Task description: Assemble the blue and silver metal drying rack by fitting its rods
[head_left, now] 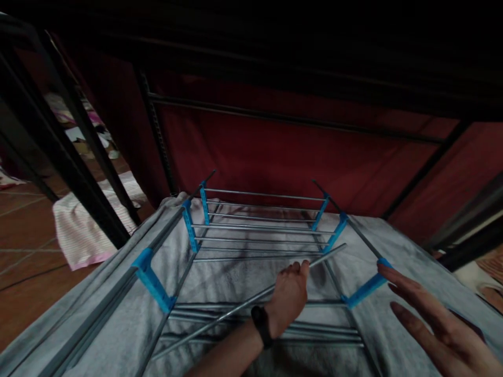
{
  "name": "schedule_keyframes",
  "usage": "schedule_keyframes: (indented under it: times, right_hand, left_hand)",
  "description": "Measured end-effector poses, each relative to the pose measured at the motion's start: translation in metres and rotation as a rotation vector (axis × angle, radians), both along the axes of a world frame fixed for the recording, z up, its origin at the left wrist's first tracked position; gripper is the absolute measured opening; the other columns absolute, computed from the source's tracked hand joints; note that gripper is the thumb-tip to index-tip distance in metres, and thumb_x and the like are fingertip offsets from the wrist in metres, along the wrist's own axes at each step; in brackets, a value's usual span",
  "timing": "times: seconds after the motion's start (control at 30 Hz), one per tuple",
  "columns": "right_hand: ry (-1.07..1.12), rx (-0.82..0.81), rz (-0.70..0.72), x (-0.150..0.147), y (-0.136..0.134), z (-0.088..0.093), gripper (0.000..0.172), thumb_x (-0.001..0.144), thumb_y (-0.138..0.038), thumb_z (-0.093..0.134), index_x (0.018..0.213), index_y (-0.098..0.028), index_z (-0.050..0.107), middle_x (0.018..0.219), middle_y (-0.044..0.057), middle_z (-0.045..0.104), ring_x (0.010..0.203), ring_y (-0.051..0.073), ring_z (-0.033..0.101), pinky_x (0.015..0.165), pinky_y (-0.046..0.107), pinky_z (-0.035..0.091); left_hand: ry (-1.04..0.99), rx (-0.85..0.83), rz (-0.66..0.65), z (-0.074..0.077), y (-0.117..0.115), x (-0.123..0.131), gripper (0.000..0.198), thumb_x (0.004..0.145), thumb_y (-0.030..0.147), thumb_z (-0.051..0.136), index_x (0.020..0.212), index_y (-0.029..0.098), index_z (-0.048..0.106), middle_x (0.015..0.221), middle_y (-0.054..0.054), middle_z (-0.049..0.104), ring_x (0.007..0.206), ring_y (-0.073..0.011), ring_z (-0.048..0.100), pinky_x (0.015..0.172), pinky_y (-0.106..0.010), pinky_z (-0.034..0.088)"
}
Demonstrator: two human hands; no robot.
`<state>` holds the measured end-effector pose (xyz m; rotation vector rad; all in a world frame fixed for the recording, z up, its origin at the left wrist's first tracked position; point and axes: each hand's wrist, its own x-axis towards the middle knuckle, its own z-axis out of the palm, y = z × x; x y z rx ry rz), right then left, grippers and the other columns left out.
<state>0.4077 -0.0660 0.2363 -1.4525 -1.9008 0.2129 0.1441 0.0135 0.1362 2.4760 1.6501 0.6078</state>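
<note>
My left hand (291, 291), with a dark band on its wrist, is closed around a thin metal tube (243, 304). The tube slants from lower left to upper right above a rack frame of grey rods and blue plastic brackets. On the right, my right hand (440, 330) has its fingers apart and holds nothing. One of its fingertips is at the near right blue bracket (367, 290); I cannot tell whether it touches. Opposite stands the near left blue bracket (154, 283). Several crossbars (267, 227) join the brackets at the far end.
Loose tubes (314, 330) lie on the grey cloth (126, 314) under my left arm. A red curtain (275, 152) hangs behind dark metal bars (294, 119). More dark posts (58, 136) rise at the left, near a striped cloth (84, 225) over the tiled floor.
</note>
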Motion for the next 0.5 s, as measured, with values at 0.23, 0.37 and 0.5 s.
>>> schedule_keyframes:
  times: [0.23,0.37,0.5]
  right_hand:
    - [0.355,-0.096,-0.071,0.036,0.062,0.053,0.052,0.085,-0.052,0.067,0.13,-0.026,0.07,0.141,0.01,0.067,0.126,0.031,0.066,0.114,0.05,0.049]
    - [0.507,-0.17,-0.127,0.052,0.125,0.054,0.044,0.072,-0.033,0.07,0.114,-0.022,0.074,0.126,0.01,0.074,0.121,0.029,0.067,0.112,0.047,0.049]
    - [0.592,-0.252,-0.12,0.048,0.175,0.026,0.041,0.066,-0.022,0.064,0.106,-0.02,0.073,0.123,0.011,0.074,0.118,0.027,0.067,0.108,0.043,0.051]
  left_hand:
    - [0.015,0.052,0.049,0.076,0.02,-0.004,0.042,0.106,0.018,0.035,0.143,0.026,0.053,0.108,-0.006,0.075,0.089,-0.0202,0.074,0.072,-0.031,0.055]
    - [0.055,0.092,0.074,0.092,0.053,0.007,0.053,0.099,0.003,0.035,0.146,0.021,0.052,0.123,-0.01,0.073,0.106,-0.0218,0.073,0.086,-0.033,0.057]
    - [0.106,0.103,0.081,0.092,0.08,0.02,0.051,0.098,0.001,0.033,0.141,0.017,0.056,0.123,-0.013,0.072,0.108,-0.0231,0.072,0.088,-0.035,0.058]
